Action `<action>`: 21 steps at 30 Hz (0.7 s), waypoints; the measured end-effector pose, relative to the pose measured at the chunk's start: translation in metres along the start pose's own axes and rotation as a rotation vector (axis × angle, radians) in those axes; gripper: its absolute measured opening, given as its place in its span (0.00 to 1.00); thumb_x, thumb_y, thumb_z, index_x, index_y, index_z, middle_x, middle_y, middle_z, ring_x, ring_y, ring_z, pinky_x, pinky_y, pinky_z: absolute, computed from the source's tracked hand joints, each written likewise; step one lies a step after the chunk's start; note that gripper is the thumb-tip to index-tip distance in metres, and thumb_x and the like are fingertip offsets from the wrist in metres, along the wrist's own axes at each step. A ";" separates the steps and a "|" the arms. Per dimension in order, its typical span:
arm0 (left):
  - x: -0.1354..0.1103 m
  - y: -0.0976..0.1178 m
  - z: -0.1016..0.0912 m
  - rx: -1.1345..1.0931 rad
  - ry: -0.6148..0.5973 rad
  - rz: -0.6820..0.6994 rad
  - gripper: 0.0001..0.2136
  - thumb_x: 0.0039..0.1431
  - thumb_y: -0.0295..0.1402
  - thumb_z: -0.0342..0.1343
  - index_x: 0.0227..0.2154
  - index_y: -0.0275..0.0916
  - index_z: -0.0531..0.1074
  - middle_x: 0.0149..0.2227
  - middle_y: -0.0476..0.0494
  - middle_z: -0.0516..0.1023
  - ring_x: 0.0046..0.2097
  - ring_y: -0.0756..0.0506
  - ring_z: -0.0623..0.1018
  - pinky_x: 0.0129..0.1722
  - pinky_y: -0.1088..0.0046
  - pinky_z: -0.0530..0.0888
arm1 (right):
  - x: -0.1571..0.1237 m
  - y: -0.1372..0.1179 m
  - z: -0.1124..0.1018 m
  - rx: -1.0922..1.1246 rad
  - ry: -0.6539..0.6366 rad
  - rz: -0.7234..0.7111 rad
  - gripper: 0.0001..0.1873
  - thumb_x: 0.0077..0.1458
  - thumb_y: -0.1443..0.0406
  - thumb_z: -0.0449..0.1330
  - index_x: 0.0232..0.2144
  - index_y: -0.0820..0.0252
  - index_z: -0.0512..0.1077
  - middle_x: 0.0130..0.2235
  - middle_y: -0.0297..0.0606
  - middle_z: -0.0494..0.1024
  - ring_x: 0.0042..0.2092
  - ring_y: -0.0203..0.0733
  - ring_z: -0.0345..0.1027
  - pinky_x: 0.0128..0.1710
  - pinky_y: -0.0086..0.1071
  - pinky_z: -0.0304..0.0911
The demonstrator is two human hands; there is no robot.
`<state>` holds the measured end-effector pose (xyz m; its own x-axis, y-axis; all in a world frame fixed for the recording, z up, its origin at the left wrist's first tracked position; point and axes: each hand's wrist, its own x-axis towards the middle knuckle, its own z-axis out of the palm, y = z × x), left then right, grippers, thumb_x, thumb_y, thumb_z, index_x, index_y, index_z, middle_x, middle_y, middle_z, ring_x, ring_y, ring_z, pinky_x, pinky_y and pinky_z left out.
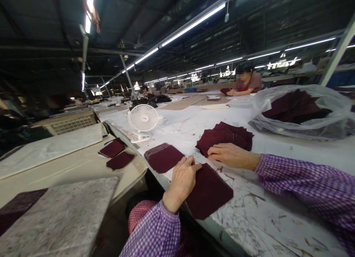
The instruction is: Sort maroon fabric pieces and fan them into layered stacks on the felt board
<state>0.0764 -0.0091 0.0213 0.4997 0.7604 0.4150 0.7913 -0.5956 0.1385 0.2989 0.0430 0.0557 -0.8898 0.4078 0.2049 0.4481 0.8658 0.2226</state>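
Observation:
My left hand (pixel 181 181) has its fingers bent and pressed together at the upper left edge of a dark maroon fabric piece (pixel 210 193), which lies flat along the table's near edge. Just right of it, my right hand (pixel 231 155) has its fingers closed at the front edge of a loose, fanned pile of maroon fabric pieces (pixel 226 134); the fingertips' exact hold is partly hidden. Beyond my left hand lies another maroon piece with a pale speckled band (pixel 164 156).
A small white fan (pixel 143 118) stands on the white table (pixel 277 161). At right sits a clear plastic bag (pixel 257 118) of maroon fabric. Two maroon pieces (pixel 119 161) lie on a lower surface at left. Across the table, a person (pixel 249 83) leans over with fabric in hand.

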 end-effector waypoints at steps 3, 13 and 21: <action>0.000 0.000 0.001 0.007 -0.004 -0.007 0.16 0.63 0.27 0.42 0.42 0.45 0.75 0.35 0.44 0.70 0.38 0.46 0.67 0.38 0.70 0.67 | 0.006 -0.011 -0.007 0.074 0.042 0.017 0.16 0.60 0.74 0.45 0.43 0.64 0.71 0.44 0.43 0.72 0.46 0.42 0.63 0.47 0.37 0.60; -0.008 -0.014 -0.005 -0.167 0.020 -0.033 0.11 0.60 0.28 0.49 0.40 0.44 0.75 0.34 0.46 0.71 0.39 0.47 0.70 0.40 0.71 0.69 | 0.022 -0.042 -0.006 0.298 -0.032 0.130 0.14 0.59 0.71 0.48 0.45 0.67 0.70 0.40 0.46 0.72 0.40 0.42 0.66 0.43 0.37 0.64; -0.036 -0.034 -0.014 -0.287 0.121 -0.083 0.08 0.59 0.29 0.50 0.34 0.41 0.76 0.32 0.47 0.73 0.37 0.48 0.70 0.37 0.72 0.69 | 0.023 -0.042 -0.016 0.414 -0.050 0.081 0.17 0.58 0.74 0.46 0.45 0.68 0.70 0.40 0.47 0.72 0.41 0.42 0.66 0.44 0.35 0.63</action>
<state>0.0270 -0.0201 0.0142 0.3782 0.7836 0.4929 0.6875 -0.5943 0.4172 0.2610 0.0112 0.0662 -0.8609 0.4840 0.1568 0.4533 0.8696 -0.1958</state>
